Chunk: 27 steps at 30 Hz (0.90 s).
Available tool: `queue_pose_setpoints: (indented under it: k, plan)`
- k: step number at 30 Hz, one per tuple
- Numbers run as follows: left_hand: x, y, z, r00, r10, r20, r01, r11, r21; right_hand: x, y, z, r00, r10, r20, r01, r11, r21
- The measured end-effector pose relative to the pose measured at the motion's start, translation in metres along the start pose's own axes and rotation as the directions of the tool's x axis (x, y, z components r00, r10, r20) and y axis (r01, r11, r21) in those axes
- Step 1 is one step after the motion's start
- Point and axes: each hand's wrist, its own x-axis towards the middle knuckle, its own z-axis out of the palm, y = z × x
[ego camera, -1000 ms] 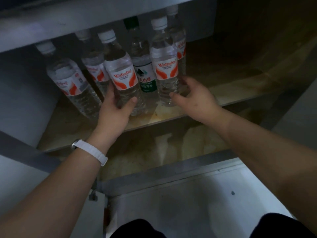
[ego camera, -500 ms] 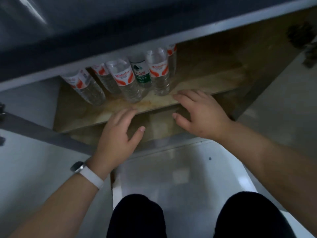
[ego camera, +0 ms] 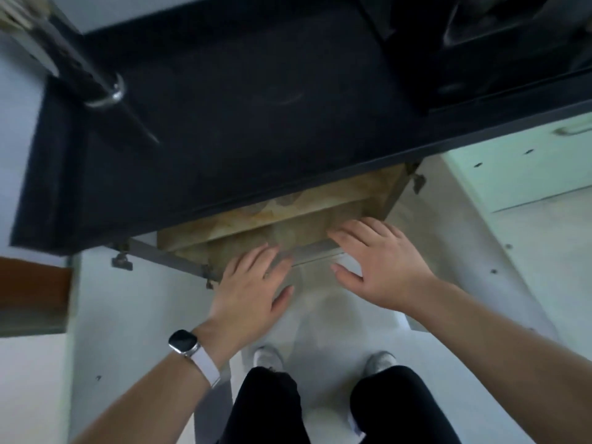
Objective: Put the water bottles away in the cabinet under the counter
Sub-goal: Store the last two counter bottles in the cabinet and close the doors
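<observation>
Hovering, head view: left hand (ego camera: 253, 283) and right hand (ego camera: 374, 264), both empty, fingers (ego camera: 256, 254) straight and spread, before the open tan-lined cabinet (ego camera: 288, 216) under the black slab table (ego camera: 240, 123). Water bottles: none visible, presumably hidden beneath the overhang, apart from the fingers. Step judged: stowing done; next, closing the cabinet.

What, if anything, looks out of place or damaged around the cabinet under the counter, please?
Nothing in view is spilled or broken. The cabinet shelf looks blotchy and discoloured, perhaps from old water staining. The left hand and right hand hover open and empty before it.
</observation>
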Motion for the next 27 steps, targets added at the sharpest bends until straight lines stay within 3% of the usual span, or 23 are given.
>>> queue_pose_setpoints:
  k: [8, 14, 22, 27]
  plan:
    - [0.022, 0.088, -0.121, 0.998, -0.002, -0.062, 0.001, 1.0, -0.02, -0.072, 0.011, -0.139, 0.999, 0.018, 0.035, -0.014, 0.993, -0.117]
    - [0.054, 0.142, -0.18, 0.982, 0.091, -0.166, -0.09, 0.996, 0.014, -0.116, 0.029, -0.21, 0.992, 0.041, -0.116, -0.058, 0.987, -0.15]
    - [0.092, 0.199, -0.223, 0.927, 0.305, -0.218, -0.302, 0.952, 0.047, -0.169, 0.06, -0.254, 0.95, 0.179, -0.255, -0.233, 0.951, -0.201]
    - [0.121, 0.222, -0.226, 0.853, 0.455, -0.254, -0.464, 0.885, 0.027, -0.201, 0.07, -0.263, 0.887, 0.311, -0.34, -0.387, 0.904, -0.183]
